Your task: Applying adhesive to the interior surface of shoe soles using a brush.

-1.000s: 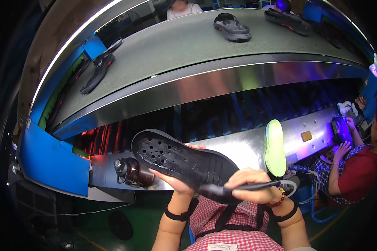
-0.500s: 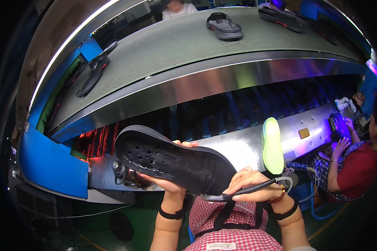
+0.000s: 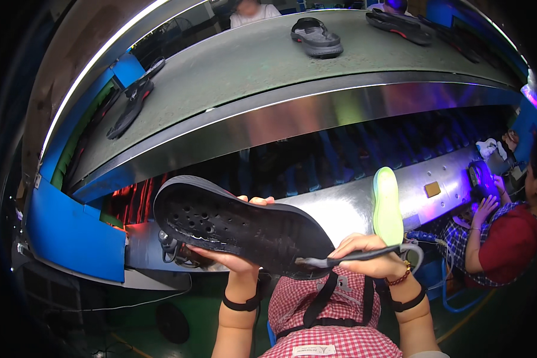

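Observation:
My left hand (image 3: 235,260) grips a black shoe sole (image 3: 259,238) from beneath and along its far edge. The sole is tilted, its inner face toward me, with a group of round holes at the left end and a shiny wet-looking streak beside them. In my right hand (image 3: 364,243) is a brush (image 3: 369,255) with a black handle and a grey tube curving from its back end. Its bristles touch the sole's inner face near the right end. Beyond my right hand, a pale yellow-green insole (image 3: 388,206) lies on the metal bench (image 3: 340,203).
A green conveyor belt (image 3: 238,71) crosses behind, carrying several dark shoes (image 3: 317,39). A metal rail (image 3: 268,122) edges it. A yellow block (image 3: 432,190) lies on the bench. At the right, a person in a red apron (image 3: 510,253) handles a dark shoe (image 3: 478,179).
The brush tip has moved up from the sole's near edge onto its inner face. The sole has shifted slightly left.

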### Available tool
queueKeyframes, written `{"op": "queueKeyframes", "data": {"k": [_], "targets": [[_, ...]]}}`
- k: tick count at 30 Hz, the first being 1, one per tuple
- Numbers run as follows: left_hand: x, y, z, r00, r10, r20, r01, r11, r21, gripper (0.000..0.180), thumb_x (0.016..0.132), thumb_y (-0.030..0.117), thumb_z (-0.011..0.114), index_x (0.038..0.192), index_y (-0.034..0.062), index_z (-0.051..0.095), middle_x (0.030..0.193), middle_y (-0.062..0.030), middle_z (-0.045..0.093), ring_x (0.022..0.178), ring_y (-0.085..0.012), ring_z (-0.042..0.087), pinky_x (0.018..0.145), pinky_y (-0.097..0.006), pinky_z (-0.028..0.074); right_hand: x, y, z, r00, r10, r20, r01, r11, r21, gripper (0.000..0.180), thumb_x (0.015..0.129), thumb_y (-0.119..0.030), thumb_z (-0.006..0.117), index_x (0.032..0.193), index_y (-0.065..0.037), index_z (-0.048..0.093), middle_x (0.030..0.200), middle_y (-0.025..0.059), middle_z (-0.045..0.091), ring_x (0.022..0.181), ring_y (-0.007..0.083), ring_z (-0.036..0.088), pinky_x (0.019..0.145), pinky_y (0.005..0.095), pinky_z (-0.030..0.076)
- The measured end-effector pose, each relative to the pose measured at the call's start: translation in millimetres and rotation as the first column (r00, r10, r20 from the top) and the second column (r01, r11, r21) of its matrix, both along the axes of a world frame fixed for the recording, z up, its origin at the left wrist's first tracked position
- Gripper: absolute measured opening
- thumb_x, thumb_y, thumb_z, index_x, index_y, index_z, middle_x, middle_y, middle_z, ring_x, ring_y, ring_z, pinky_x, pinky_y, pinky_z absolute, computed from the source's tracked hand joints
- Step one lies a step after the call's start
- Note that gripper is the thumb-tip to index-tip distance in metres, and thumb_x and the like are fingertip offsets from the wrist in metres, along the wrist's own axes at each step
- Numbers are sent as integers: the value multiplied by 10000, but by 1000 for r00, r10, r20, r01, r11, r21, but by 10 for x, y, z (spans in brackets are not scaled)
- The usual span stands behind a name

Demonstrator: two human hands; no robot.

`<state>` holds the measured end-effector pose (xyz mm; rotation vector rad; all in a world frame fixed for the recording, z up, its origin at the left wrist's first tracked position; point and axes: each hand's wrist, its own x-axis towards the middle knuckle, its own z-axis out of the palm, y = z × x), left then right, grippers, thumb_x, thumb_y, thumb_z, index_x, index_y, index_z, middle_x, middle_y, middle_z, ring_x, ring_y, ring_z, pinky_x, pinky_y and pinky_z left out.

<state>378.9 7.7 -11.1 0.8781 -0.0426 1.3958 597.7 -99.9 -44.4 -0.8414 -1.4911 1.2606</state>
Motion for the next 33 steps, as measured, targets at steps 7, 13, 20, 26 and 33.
{"op": "queueKeyframes", "data": {"k": [7,13,20,26,33], "targets": [[-3,-28,41,996,22,-85,-30,995,-94,992,710,824,286,1253,8,442,1128,-224,552,1074,-404,501,978,-519,354,151,19,-148,958,136,-253,-150,988,-37,214,725,-8,676,939,3,667,927,122,675,990,212,565,1009,375,313],[-110,58,108,941,273,-202,-337,817,-467,887,774,756,318,1273,30,422,1205,-216,504,1098,-322,504,986,-442,365,-31,-46,-280,883,-86,-461,-51,960,-276,197,739,27,607,933,54,636,942,187,657,1007,243,586,987,385,359],[132,-419,-367,999,-16,-48,5,974,-227,790,835,624,342,1352,27,311,1314,-166,436,1153,-294,484,992,-434,377,-455,-224,-138,599,-210,-772,-276,852,-446,210,829,35,534,1033,81,551,1049,241,587,966,305,607,853,435,514],[93,-362,-379,972,-215,-91,173,926,-335,921,786,725,313,1371,15,271,1350,-181,383,1176,-331,461,992,-453,390,-600,-234,-81,680,-262,-685,-141,870,-472,195,846,7,539,1033,61,537,1078,223,575,1009,298,585,854,460,515],[189,-390,-329,942,-337,-11,302,857,-417,960,721,679,445,1365,-9,262,1315,-268,381,1147,-414,465,969,-492,407,-570,-252,4,938,-197,-284,123,958,-258,207,820,-6,604,1017,59,604,1015,144,634,930,171,610,800,269,504]]}}
